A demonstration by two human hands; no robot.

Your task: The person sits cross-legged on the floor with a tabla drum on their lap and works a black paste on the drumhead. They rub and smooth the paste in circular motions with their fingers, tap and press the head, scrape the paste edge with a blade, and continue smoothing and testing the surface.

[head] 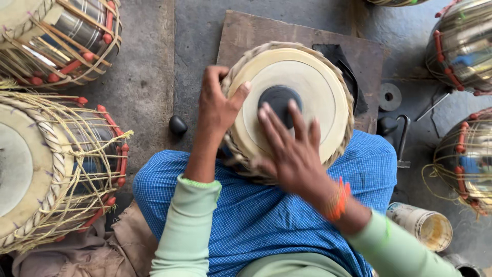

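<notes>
A small hand drum [302, 87] stands upright in the person's lap, propped against the blue checked cloth [256, 215] over the knees, with its far edge over a brown wooden board [246, 33] on the grey floor [148, 77]. Its head faces the camera: a pale cream skin with an outer ring of slightly lighter skin, a round black patch [279, 97] near the middle, and a thick braided hoop of tan lacing around the rim.

The left hand [218, 107] grips the drum's left rim, its fingers curled over the braided hoop and the thumb lying on the skin. The right hand [292, 149] lies flat on the head, fingers [277, 131] spread wide and stretched toward the black patch, holding nothing; it looks slightly blurred. An orange thread band [338, 200] circles the right wrist.

A small black stone [178, 125] sits on the floor just left of the left hand. Larger metal-bodied drums with rope lacing and red pegs stand at the left [56, 169] and right [464, 46]. A round metal disc [390, 96] and a metal hook tool [405, 138] lie to the right of the board, and an open tin [428, 225] stands near the right elbow.
</notes>
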